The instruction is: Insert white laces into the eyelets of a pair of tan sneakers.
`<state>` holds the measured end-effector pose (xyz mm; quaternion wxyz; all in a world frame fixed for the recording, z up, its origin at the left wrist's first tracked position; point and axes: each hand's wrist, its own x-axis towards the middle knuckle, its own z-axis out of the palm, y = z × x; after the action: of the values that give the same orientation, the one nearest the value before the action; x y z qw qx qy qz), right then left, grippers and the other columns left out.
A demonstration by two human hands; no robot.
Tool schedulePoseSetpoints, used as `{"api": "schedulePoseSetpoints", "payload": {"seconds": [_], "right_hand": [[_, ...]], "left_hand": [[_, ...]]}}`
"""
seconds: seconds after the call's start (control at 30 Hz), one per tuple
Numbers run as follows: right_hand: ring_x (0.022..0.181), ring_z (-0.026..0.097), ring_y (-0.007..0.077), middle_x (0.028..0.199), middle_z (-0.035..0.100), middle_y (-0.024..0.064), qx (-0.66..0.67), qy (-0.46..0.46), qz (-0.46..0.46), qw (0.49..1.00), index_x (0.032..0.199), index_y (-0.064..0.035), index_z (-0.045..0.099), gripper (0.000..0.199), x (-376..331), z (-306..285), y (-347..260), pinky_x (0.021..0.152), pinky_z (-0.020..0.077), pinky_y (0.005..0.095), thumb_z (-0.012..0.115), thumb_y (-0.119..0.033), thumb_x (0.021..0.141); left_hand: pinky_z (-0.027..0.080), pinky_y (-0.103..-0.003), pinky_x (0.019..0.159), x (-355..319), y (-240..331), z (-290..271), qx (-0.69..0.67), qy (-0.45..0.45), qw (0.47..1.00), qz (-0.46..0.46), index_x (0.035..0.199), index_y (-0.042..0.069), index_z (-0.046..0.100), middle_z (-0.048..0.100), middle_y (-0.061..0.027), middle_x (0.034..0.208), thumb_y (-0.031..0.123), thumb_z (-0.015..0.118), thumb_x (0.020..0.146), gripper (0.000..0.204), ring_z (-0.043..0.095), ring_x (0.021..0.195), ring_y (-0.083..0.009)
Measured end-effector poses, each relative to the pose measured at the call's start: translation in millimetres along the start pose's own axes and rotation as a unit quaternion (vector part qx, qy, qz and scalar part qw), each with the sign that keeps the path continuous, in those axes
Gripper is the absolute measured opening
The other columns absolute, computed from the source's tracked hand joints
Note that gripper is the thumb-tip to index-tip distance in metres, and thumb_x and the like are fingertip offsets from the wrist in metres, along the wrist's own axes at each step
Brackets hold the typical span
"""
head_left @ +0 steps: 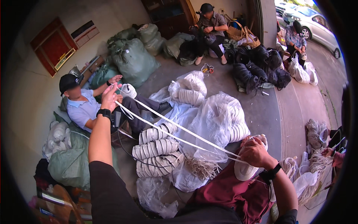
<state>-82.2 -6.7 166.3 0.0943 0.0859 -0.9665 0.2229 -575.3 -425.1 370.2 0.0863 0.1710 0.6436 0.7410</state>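
Note:
My left hand is raised at the left, fingers closed round a long white shoelace. The lace runs as two taut strands down to a white shoe above my lap. My right hand is wrapped round that shoe, where the strands end; its fingers partly hide the upper. Between my arms, on the floor, lie stacked white shoes and a loose bundle of pale laces. More white shoes sit in a clear plastic bag.
A seated person works close at the left, near my left hand. Green sacks line the back wall. Another person sits behind black shoes, and a third by the doorway. More laces lie at right.

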Motion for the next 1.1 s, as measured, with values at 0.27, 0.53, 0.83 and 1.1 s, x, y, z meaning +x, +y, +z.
{"api": "schedulePoseSetpoints", "payload": {"seconds": [0.27, 0.53, 0.83, 1.1], "right_hand": [[0.102, 0.053, 0.0182, 0.089, 0.067, -0.0057, -0.012, 0.038, 0.036, 0.999, 0.081, -0.0209, 0.073, 0.009, 10, 4, -2, 0.1, 0.0283, 0.0408, 0.068, -0.023, 0.074], [0.106, 0.051, 0.0166, 0.092, 0.068, -0.0094, -0.02, 0.005, 0.036, 0.999, 0.082, -0.023, 0.073, 0.009, 10, 2, -3, 0.104, 0.025, 0.0417, 0.068, -0.026, 0.076], [0.108, 0.051, 0.0165, 0.092, 0.068, -0.0098, 0.025, -0.002, 0.053, 0.998, 0.083, -0.0239, 0.073, 0.01, 9, 5, -5, 0.107, 0.0235, 0.0415, 0.068, -0.028, 0.075], [0.109, 0.051, 0.0169, 0.093, 0.068, -0.0092, 0.021, -0.003, 0.041, 0.999, 0.085, -0.0224, 0.074, 0.011, 8, 2, -11, 0.106, 0.0242, 0.0422, 0.069, -0.026, 0.075]], "left_hand": [[0.038, -0.019, 0.044, -8, 1, 13, -0.014, 0.062, 0.998, 0.02, 0.115, 0.004, 0.057, 0.065, -0.0097, 0.112, 0.014, 0.061, 0.091, 0.027, 0.033, 0.047, -0.0013], [0.049, -0.025, 0.054, -4, -8, -2, 0.035, 0.022, 0.999, 0.035, 0.116, 0.003, 0.057, 0.065, -0.0112, 0.11, 0.01, 0.06, 0.091, 0.026, 0.06, 0.071, -0.0121], [0.048, -0.028, 0.051, -15, 0, 2, 0.055, 0.023, 0.998, 0.033, 0.122, 0.001, 0.05, 0.063, -0.0135, 0.111, 0.008, 0.06, 0.091, 0.033, 0.061, 0.073, -0.0209], [0.047, -0.025, 0.053, -8, -1, -11, 0.065, -0.013, 0.997, 0.033, 0.123, -0.001, 0.048, 0.063, -0.0139, 0.11, 0.009, 0.06, 0.091, 0.036, 0.059, 0.069, -0.017]]}}
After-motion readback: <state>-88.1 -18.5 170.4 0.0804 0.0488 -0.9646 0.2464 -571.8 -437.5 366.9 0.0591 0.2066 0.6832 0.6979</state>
